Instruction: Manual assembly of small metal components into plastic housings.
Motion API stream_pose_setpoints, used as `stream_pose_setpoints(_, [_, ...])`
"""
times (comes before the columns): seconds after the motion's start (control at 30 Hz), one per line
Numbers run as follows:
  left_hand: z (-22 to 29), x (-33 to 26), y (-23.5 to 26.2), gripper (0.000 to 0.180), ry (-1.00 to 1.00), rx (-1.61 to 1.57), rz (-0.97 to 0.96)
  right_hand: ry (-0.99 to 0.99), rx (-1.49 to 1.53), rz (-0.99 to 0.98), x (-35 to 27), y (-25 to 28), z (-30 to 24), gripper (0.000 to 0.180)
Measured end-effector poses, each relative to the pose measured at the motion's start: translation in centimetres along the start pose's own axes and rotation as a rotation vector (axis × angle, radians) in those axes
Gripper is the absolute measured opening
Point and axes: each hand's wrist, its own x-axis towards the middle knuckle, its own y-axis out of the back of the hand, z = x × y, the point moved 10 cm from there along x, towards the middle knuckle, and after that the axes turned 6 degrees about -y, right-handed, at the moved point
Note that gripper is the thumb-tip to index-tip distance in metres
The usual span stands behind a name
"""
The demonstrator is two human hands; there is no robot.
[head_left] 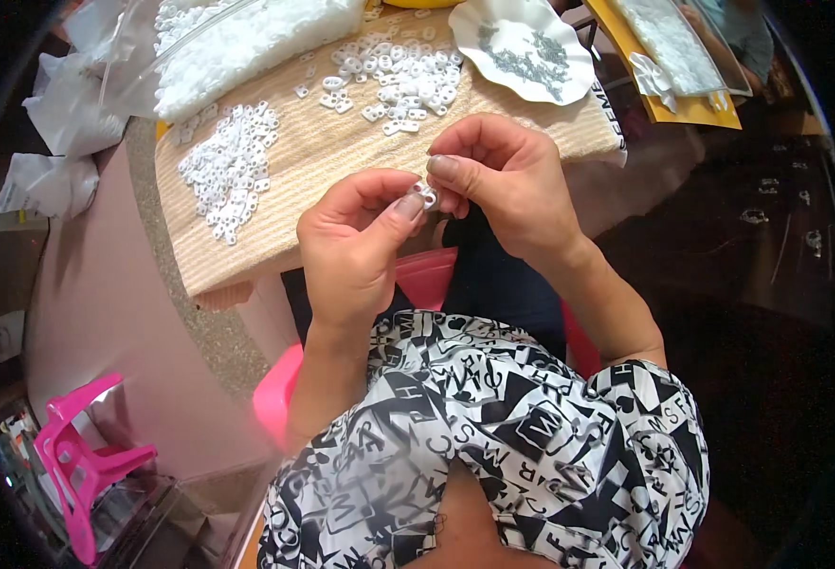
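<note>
Near the table's front edge my left hand (351,251) pinches a small white plastic piece with holes (426,195) between thumb and fingers. My right hand (515,180) is closed just beside it, thumb against forefinger, its fingertips almost meeting the piece. Whatever is in the right pinch is too small to make out. Beyond the hands lies a loose pile of similar white pieces (408,81), and a second pile (228,175) sits to the left. A scalloped white dish (479,33) at the far right of the table holds small dark grey metal bits.
A ribbed beige cloth (313,142) covers the table. A clear bag of white pieces (266,52) lies at its far left. Farther right is another bag (669,47) on a yellow envelope (692,116). A pink plastic stool (76,465) stands on the floor at lower left.
</note>
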Motion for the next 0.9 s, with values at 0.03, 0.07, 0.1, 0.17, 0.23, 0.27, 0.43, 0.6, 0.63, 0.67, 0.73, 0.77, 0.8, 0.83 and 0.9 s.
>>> stream_pose_setpoints(0.03, [0.0,0.0,0.0,0.016,-0.004,-0.002,0.001,0.001,-0.003,-0.003,-0.1,-0.1,-0.1,0.008])
stream_pose_setpoints(0.07, [-0.1,-0.1,0.0,0.015,0.002,0.018,0.002,-0.009,0.004,-0.001,-0.3,-0.1,0.0,0.008])
stream_pose_setpoints(0.1, [-0.2,-0.1,0.1,0.015,0.009,0.038,0.002,-0.019,0.011,0.002,-0.4,-0.2,0.1,0.008])
stream_pose_setpoints(0.17, [0.0,-0.2,0.0,0.015,0.005,0.061,0.009,-0.024,0.025,0.001,-0.4,-0.2,0.1,0.008])
stream_pose_setpoints(0.23, [0.0,-0.2,0.1,0.014,0.002,0.085,0.016,-0.028,0.04,0.0,-0.5,-0.1,0.3,0.008])
stream_pose_setpoints(0.27, [0.0,-0.2,0.1,0.014,-0.018,0.1,0.011,-0.014,0.008,0.002,-0.5,-0.1,0.2,0.008])
stream_pose_setpoints(0.43, [0.3,-0.3,0.1,0.014,-0.034,0.224,0.03,0.109,-0.187,0.055,-1.0,-0.1,-0.4,0.008])
stream_pose_setpoints(0.6, [0.9,-0.5,0.1,0.015,-0.091,0.312,0.077,0.191,-0.269,0.087,-1.5,-0.5,-1.1,0.007])
stream_pose_setpoints(0.63, [0.8,-0.5,0.1,0.015,-0.093,0.313,0.079,0.191,-0.269,0.085,-1.4,-0.5,-1.0,0.007])
stream_pose_setpoints(0.67, [0.8,-0.6,0.2,0.014,-0.111,0.307,0.083,0.217,-0.306,0.091,-1.4,-0.6,-1.0,0.006])
stream_pose_setpoints(0.73, [0.7,-0.6,0.5,0.013,-0.131,0.303,0.089,0.242,-0.342,0.094,-1.3,-0.8,-1.0,0.006])
stream_pose_setpoints(0.77, [0.6,-0.7,0.6,0.013,-0.14,0.329,0.09,0.203,-0.332,0.088,-1.2,-0.9,-0.5,0.006])
stream_pose_setpoints(0.8, [0.6,-0.7,0.7,0.013,-0.15,0.355,0.091,0.165,-0.321,0.082,-1.1,-1.0,-0.1,0.007])
stream_pose_setpoints(0.83, [0.4,-0.7,0.8,0.013,-0.15,0.355,0.092,0.165,-0.321,0.081,-1.1,-0.9,0.0,0.007])
stream_pose_setpoints(0.9, [0.2,-0.5,1.5,0.008,-0.15,0.422,0.118,0.222,-0.433,0.082,-0.8,-0.8,-0.1,0.006])
